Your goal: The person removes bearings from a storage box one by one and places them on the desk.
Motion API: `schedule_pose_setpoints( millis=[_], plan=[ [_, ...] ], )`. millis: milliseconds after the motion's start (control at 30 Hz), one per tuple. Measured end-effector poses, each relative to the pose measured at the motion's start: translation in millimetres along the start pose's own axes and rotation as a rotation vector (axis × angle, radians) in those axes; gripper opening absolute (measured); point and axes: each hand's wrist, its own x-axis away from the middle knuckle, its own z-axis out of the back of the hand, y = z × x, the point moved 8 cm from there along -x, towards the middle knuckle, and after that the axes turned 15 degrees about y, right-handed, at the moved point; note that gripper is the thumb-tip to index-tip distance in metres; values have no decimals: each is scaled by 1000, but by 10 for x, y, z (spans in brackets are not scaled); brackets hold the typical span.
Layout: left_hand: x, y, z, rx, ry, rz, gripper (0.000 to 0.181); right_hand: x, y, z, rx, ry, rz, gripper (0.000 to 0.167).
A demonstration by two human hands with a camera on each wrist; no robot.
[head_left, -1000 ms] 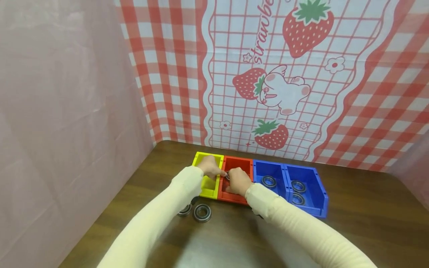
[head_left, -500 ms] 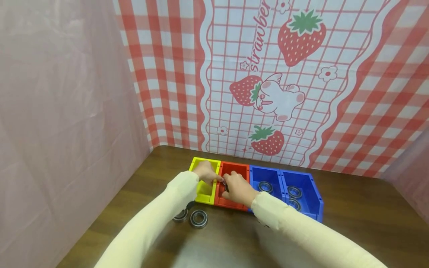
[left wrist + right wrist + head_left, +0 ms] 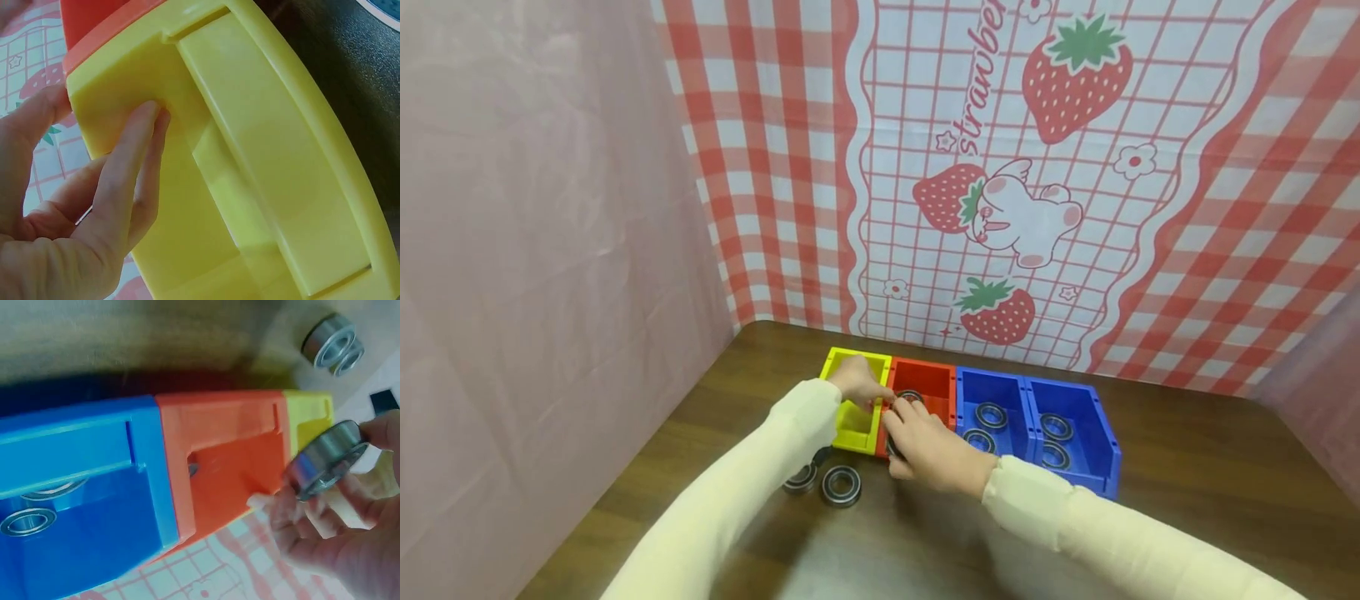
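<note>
In the head view my right hand point(image 3: 928, 446) is at the front of the red bin point(image 3: 936, 379). It holds a bearing point(image 3: 328, 456) between thumb and fingers, tilted on edge in the right wrist view. Another bearing point(image 3: 910, 397) lies inside the red bin, partly covered by the hand. My left hand point(image 3: 856, 382) is at the yellow bin point(image 3: 262, 125). Two of its fingers reach straight down inside, with their tips at the inner wall, while another digit meets the rim close to the red bin. Nothing loose is visible in its grasp.
Two blue bins point(image 3: 992, 383) stand right of the red one, joined in a row, each with bearings inside. On the brown table point(image 3: 700, 492) in front of the yellow bin lie a bearing point(image 3: 841, 486) and a second bearing point(image 3: 800, 477), partly under the left sleeve.
My right hand has drawn back from inside the red bin toward its front, bringing a bearing with it. The bearing left behind there is now clearer. My left hand has stayed almost still.
</note>
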Motion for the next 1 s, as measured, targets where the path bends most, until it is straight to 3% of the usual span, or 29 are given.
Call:
schedule_pose_setpoints(
  millis=[233,500,667,1000],
  plan=[
    [-5,-9,19,5,29,-12,38,173,-284,78,19,83,305,25],
    [-5,-20,7,20,32,0,39,322,-345,-28,33,-22,523,22],
    [0,-35,-14,13,32,11,41,391,-355,-95,39,-16,566,21],
    [-24,13,-4,-40,33,-32,38,441,-358,-317,-9,-70,546,19]
  ],
)
